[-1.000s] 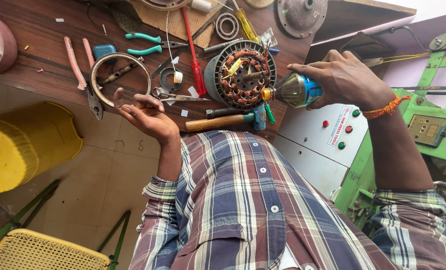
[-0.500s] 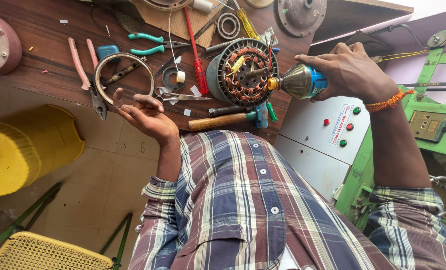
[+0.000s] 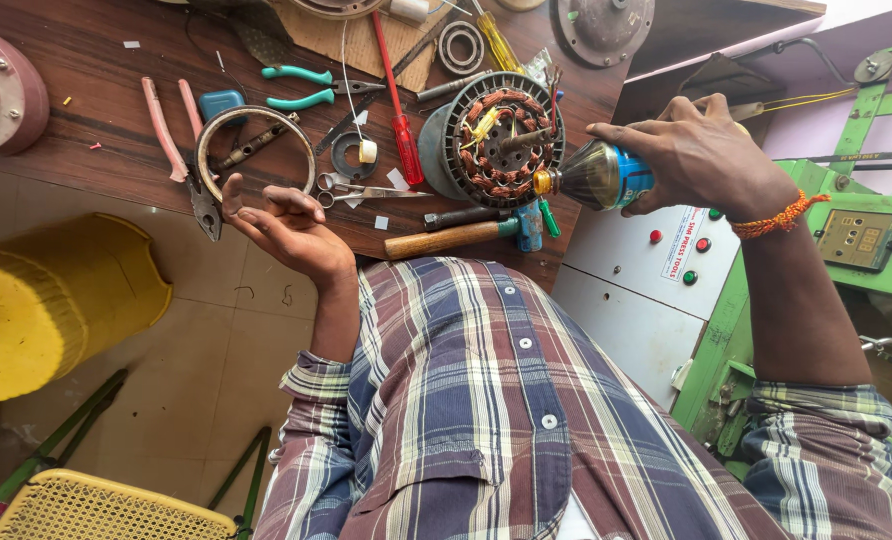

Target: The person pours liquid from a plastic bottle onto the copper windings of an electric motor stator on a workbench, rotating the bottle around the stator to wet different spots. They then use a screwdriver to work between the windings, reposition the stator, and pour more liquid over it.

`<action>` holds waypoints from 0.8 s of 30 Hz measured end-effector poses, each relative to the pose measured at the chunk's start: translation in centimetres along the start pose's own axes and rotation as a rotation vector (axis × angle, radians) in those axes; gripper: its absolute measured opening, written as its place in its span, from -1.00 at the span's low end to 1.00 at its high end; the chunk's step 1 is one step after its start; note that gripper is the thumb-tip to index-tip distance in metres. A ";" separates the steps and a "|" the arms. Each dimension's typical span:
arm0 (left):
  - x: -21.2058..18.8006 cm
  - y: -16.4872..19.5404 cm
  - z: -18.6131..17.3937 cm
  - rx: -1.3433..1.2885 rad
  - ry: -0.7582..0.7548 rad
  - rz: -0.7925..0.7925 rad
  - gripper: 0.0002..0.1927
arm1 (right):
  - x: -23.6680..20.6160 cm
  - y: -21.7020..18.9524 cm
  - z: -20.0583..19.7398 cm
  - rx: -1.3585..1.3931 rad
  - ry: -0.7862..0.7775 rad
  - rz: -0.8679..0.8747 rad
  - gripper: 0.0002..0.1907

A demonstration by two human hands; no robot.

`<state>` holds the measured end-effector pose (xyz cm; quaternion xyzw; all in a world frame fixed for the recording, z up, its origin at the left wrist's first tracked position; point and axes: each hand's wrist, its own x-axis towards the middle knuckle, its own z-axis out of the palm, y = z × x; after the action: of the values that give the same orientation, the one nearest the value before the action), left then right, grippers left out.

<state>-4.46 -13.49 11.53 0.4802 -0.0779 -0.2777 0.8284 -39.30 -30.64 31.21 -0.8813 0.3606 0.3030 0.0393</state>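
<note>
Right hand [image 3: 701, 150] is wrapped firmly around a small blue-and-silver can [image 3: 601, 177], held sideways with its nozzle tip touching the right rim of the motor stator [image 3: 493, 140]. The stator, with copper windings showing, sits on the wooden bench [image 3: 86, 110], just right of the red screwdriver [image 3: 398, 110].

Left hand [image 3: 281, 222] hovers palm-up at the near bench edge, fingers loosely curled, holding nothing; just beside it lie a metal ring [image 3: 256, 150] and scissors [image 3: 361, 188]. A wooden-handled hammer [image 3: 461, 235] lies near the stator. Green-handled pliers [image 3: 301, 88] sit farther back.
</note>
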 end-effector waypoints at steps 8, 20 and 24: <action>1.0 0.1 -0.3 0.012 -0.011 -0.016 -0.40 | 0.3 0.6 -0.3 -0.004 0.010 0.040 0.26; 2.2 -0.5 -0.8 -0.033 -0.001 -0.024 -0.40 | 0.4 1.4 0.5 -0.001 -0.016 0.060 0.27; 2.3 -0.6 -0.9 -0.004 -0.008 -0.011 -0.41 | -0.1 0.3 1.0 0.070 -0.022 0.057 0.27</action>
<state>-2.42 -14.27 10.27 0.4777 -0.0780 -0.2842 0.8276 -40.07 -30.51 30.46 -0.8653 0.3955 0.3009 0.0656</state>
